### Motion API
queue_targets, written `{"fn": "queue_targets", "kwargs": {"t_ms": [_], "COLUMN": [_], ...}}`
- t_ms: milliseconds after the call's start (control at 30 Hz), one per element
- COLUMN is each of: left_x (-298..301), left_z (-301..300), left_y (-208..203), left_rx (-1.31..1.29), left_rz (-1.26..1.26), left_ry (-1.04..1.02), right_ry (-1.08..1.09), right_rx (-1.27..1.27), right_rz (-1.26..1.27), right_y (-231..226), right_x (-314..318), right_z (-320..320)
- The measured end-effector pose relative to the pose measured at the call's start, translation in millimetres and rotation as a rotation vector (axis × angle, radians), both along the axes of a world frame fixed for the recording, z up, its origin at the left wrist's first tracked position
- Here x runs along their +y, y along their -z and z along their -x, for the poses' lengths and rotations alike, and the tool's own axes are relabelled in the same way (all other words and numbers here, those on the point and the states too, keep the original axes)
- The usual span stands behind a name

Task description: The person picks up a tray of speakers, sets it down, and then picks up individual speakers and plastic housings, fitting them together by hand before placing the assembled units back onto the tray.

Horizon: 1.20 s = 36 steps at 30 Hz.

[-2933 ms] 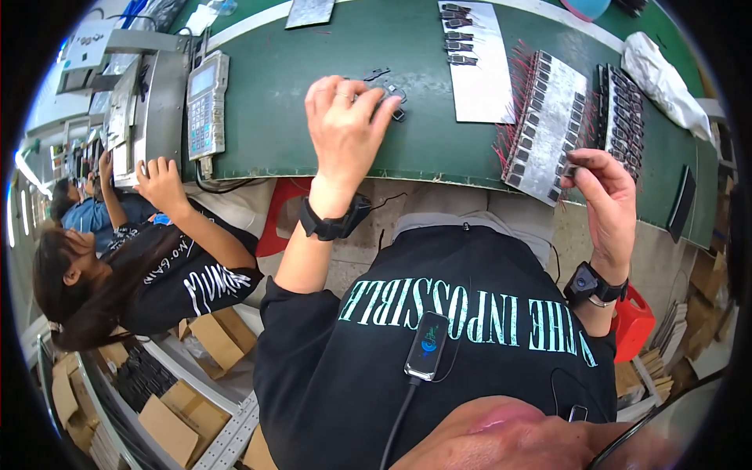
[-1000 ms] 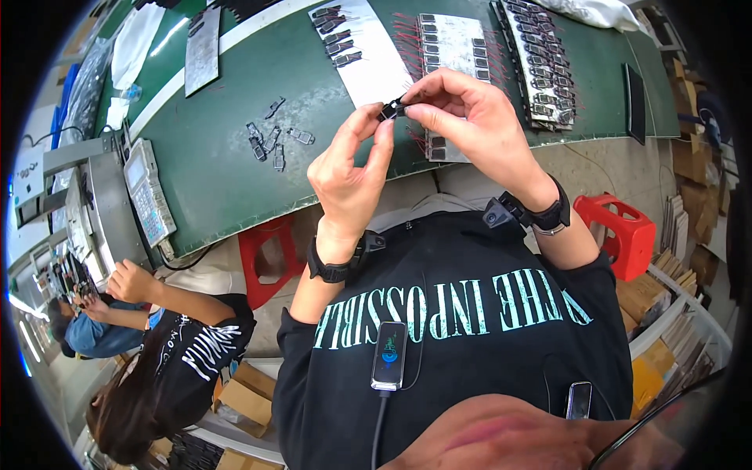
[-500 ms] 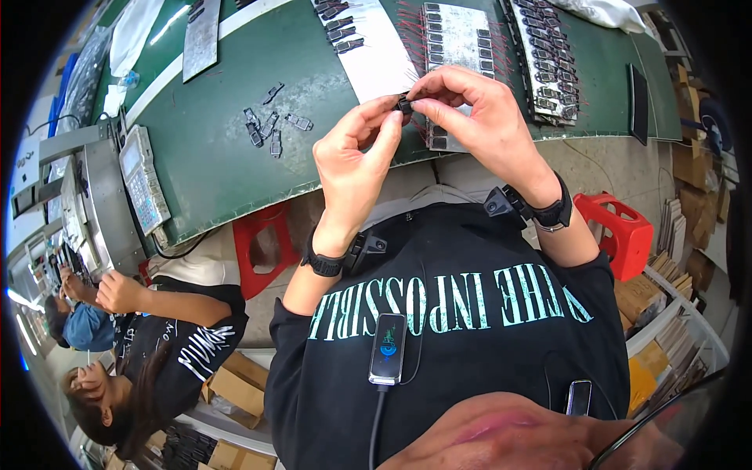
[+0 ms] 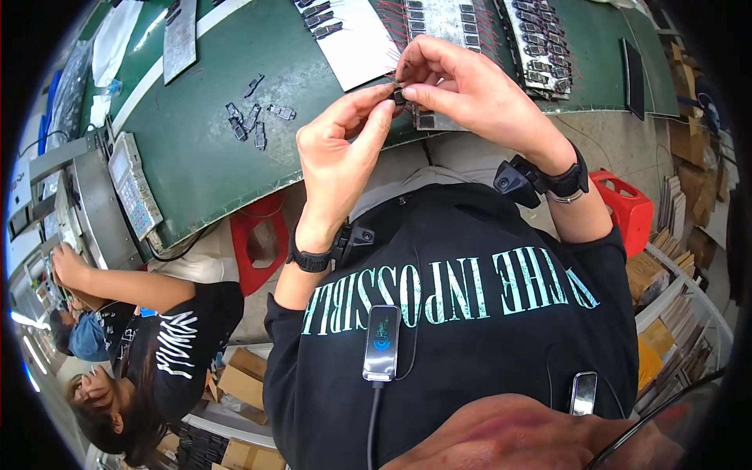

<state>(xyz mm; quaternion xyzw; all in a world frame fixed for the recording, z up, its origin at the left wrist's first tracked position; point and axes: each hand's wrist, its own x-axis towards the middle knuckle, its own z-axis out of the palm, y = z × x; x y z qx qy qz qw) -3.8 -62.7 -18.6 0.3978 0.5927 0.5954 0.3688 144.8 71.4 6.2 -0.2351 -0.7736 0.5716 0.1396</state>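
Observation:
Above the near edge of the green table, my left hand [image 4: 335,153] pinches a small black rectangular part [image 4: 399,97] between thumb and fingertips. My right hand [image 4: 493,102] closes its thumb and fingers on that same part from the other side. Fingertips cover much of it, so its details are hidden. To the left of my hands, several small black modules [image 4: 251,118] lie loose in a cluster. Just beyond my hands is a pale board [image 4: 442,27] with rows of similar modules and thin red wires. A white sheet [image 4: 356,55] carries a few modules at its far left edge.
Another module-filled board [image 4: 540,47] lies farther right, with a black flat panel [image 4: 633,78] past it. A keypad device [image 4: 133,184] stands at the table's left end. Red stools [image 4: 627,207] sit below the table. At left, a co-worker's arm [image 4: 133,282] reaches toward a metal machine.
The view has shifted slightly. Both my hands still pinch the small black part, with slightly changed finger positions. The co-worker's raised hand has moved farther left, toward the machine.

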Motion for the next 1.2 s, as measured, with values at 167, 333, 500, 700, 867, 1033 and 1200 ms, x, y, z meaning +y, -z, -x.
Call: {"fn": "queue_targets", "kwargs": {"t_ms": [167,333,500,700,867,1033,1200], "left_x": [2.0,5.9,19.2,55.9,66.9,68.6,75.1], "left_z": [-3.5,0.5,27.4,69.9,79.3,87.0,91.1], "left_y": [-5.0,-8.2,-6.6,3.9,9.8,2.6,2.1], "left_rx": [-0.027,-0.134,0.059,0.802,0.979,1.035,1.091], "left_rz": [0.004,0.048,0.110,0.288,0.303,0.293,0.312], "left_ry": [-0.012,-0.023,-0.051,-0.239,-0.213,-0.145,-0.191], "right_ry": [0.025,0.062,0.190,0.355,0.300,0.249,0.176], "right_rx": [0.084,0.119,0.104,-0.080,-0.228,-0.251,-0.315], "right_rz": [-0.085,-0.465,-0.538,-0.685,-0.866,-0.950,-0.937], "right_y": [1.8,1.6,-11.7,-2.4,7.6,6.1,3.5], "right_x": [-5.0,-23.5,-12.7,60.2,90.0,110.0,116.0], "right_z": [0.5,3.0,-1.8,-32.7,-24.7,-8.7,4.5]}}
